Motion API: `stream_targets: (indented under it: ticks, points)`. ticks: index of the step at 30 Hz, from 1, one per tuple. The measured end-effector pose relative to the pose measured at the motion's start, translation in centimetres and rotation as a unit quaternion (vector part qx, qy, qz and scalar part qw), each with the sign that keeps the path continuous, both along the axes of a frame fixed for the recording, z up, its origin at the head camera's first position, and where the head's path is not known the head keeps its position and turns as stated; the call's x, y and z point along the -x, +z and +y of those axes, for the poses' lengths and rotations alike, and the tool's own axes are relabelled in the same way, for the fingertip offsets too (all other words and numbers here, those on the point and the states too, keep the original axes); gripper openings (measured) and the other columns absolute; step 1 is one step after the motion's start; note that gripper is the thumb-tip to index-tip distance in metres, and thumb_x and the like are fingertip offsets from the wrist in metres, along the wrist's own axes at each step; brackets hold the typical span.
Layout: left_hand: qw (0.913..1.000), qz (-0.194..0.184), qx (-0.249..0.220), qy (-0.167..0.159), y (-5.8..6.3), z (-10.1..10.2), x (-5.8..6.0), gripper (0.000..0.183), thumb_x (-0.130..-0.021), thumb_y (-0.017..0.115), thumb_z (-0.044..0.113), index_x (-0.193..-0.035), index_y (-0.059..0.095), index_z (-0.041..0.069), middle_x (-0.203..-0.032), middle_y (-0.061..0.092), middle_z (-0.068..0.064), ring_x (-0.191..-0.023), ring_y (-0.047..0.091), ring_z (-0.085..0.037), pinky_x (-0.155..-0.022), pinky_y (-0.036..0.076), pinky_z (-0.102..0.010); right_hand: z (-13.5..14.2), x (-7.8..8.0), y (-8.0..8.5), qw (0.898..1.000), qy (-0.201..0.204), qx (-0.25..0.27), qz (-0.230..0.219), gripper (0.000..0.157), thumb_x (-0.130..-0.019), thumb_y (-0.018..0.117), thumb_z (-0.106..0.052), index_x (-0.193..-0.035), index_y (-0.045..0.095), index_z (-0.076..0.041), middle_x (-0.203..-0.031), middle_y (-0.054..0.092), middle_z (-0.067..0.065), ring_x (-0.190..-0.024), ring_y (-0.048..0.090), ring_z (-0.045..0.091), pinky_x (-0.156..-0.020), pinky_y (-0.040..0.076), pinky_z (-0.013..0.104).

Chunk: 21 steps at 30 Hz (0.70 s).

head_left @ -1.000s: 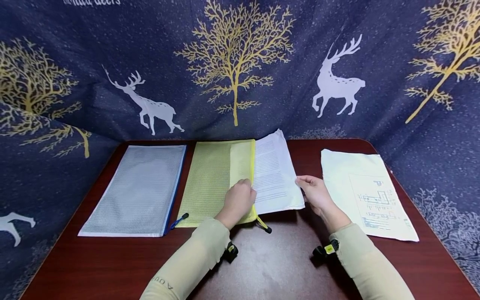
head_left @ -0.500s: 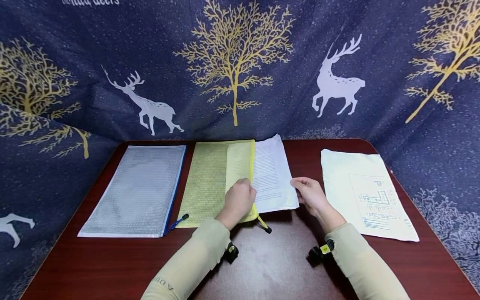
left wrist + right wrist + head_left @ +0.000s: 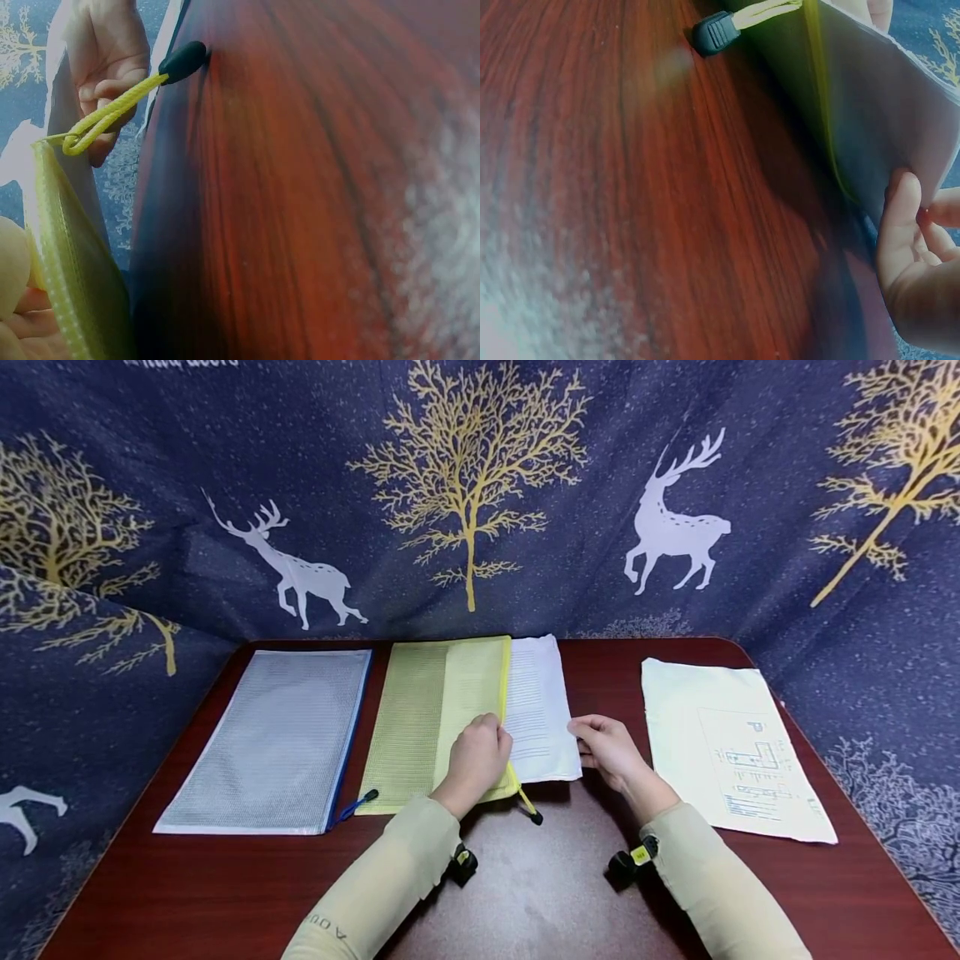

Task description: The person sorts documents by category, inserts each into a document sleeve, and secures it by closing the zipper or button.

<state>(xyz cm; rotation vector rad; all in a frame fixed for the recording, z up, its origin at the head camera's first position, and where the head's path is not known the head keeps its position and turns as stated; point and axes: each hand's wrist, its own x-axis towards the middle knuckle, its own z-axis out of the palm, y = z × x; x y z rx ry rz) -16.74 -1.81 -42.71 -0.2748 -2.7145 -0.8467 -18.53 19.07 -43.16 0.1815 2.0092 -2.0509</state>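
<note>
A yellow mesh zipper pouch (image 3: 405, 718) lies mid-table, its open side facing right. My left hand (image 3: 478, 753) grips the pouch's upper edge near the opening, fingers curled over it. A stack of printed paper (image 3: 538, 718) sits partly inside the pouch; its left part shows through the mesh and its right part sticks out. With thumb and fingers my right hand (image 3: 611, 750) pinches the paper's right edge, also seen in the right wrist view, where the paper (image 3: 892, 112) stands raised off the table. A yellow cord pull (image 3: 112, 112) with a black end hangs at the pouch's near corner.
To the left lies a white mesh pouch (image 3: 270, 743) with a blue zipper edge and cord. Another paper stack (image 3: 720, 735) with a printed drawing rests at the right. A dark blue cloth (image 3: 480, 485) with deer and trees hangs behind the red-brown table (image 3: 225, 893).
My right hand has moved left, sliding the paper further into the yellow pouch; less of the paper sticks out. My left hand has stayed on the pouch's edge.
</note>
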Motion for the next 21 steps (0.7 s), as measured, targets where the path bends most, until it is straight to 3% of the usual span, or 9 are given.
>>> stream_targets:
  ticks: [12, 21]
  points:
    - [0.9998, -0.007, -0.018, 0.003, 0.4, 0.1, -0.2, 0.012, -0.086, 0.052, 0.01, -0.076, 0.057, 0.005, -0.073, 0.058, -0.007, -0.062, 0.057, -0.023, -0.054, 0.047, -0.031, -1.0, 0.3, 0.1, 1.0, 0.007, 0.001, -0.005, 0.017, -0.093, 0.053, -0.008, -0.105, 0.057, 0.003, -0.075, 0.065, -0.006, -0.063, 0.064, 0.008, -0.055, 0.054, 0.026]
    - [0.9997, 0.001, -0.025, -0.008, 0.3, 0.2, -0.1, 0.012, -0.085, 0.052, 0.008, -0.074, 0.055, 0.005, -0.07, 0.056, -0.006, -0.059, 0.05, -0.018, -0.052, 0.044, -0.027, -1.8, 0.5, -0.1, 1.0, 0.017, -0.013, -0.008, 0.02, -0.093, 0.054, -0.01, -0.107, 0.057, 0.005, -0.074, 0.064, -0.005, -0.06, 0.063, 0.009, -0.054, 0.054, 0.025]
